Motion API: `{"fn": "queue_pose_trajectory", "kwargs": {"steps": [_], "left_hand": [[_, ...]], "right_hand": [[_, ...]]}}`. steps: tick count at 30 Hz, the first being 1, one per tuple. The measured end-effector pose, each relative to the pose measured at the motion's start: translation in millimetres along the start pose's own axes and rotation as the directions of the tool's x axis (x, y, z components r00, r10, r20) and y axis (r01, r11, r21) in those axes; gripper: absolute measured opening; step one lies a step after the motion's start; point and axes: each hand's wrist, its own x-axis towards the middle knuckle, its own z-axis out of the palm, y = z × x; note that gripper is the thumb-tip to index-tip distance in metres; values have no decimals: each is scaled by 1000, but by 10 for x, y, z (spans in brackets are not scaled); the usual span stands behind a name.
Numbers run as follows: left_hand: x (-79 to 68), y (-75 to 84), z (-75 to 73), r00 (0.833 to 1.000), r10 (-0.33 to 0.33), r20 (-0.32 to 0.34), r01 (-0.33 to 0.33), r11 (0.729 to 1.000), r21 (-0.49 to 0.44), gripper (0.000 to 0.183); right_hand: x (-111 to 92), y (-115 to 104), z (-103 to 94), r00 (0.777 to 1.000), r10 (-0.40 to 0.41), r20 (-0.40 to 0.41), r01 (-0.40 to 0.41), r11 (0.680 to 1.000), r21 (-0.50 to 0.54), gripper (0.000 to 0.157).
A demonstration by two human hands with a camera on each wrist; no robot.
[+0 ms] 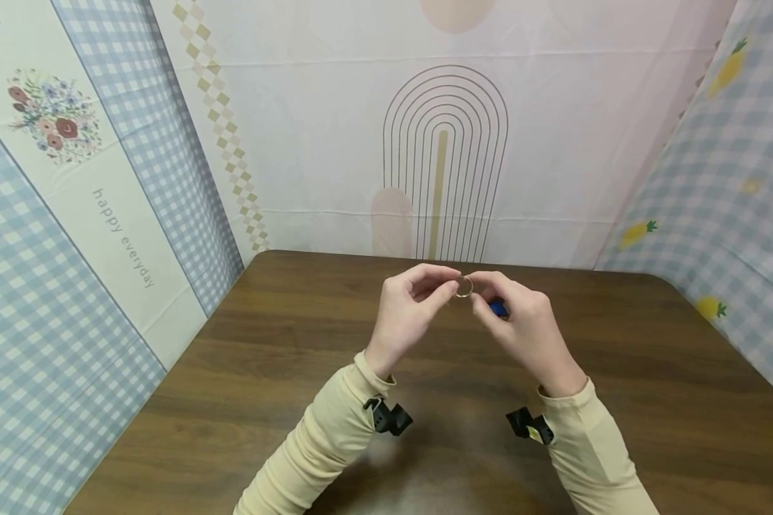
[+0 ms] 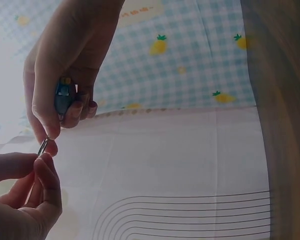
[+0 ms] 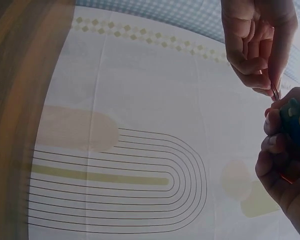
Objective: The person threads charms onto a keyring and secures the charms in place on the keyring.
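A thin metal key ring (image 1: 465, 296) is held up above the far part of the table, between both hands. My left hand (image 1: 404, 315) pinches one side of it between thumb and forefinger. At its other side are the thumb and forefinger tips of my right hand (image 1: 522, 322). Curled fingers of that same hand also hold a small blue figure (image 3: 292, 122) with yellow-orange parts; most of it is hidden by the hand in the head view. From the left wrist the ring (image 2: 43, 146) appears nearly edge-on, so whether it is spread cannot be told.
Beneath the hands lies a brown wooden table (image 1: 283, 336) with rounded far corners. A pale printed cloth (image 1: 315, 143) hangs behind it, and blue checked cloths hang at both sides. Small black cameras (image 1: 389, 418) are strapped to both sleeved wrists.
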Motion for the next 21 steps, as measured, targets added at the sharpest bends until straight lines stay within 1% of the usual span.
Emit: {"fn": "queue_pose_trajectory", "kwargs": {"steps": [3, 6, 9, 13, 16, 21], "left_hand": [[-12, 15, -24, 1000, -2, 17, 2, 1000, 27, 16], [-25, 25, -50, 998, -25, 56, 23, 999, 49, 16], [-14, 30, -45, 994, -50, 93, 43, 997, 66, 16], [-1, 22, -22, 991, -59, 117, 53, 998, 46, 20], [8, 9, -9, 993, -57, 106, 55, 998, 15, 23], [31, -8, -1, 998, -47, 45, 47, 999, -1, 20]], "right_hand": [[-6, -19, 3, 1000, -7, 11, 7, 1000, -17, 22], [-20, -39, 1, 1000, -19, 24, 20, 999, -30, 18], [-25, -25, -13, 999, -33, 20, 34, 999, -38, 16], [-21, 0, -22, 999, -33, -6, 32, 999, -38, 16], [-7, 16, -19, 1000, -22, -14, 22, 1000, -22, 19], [18, 34, -10, 1000, -14, 2, 14, 1000, -2, 25]]}}
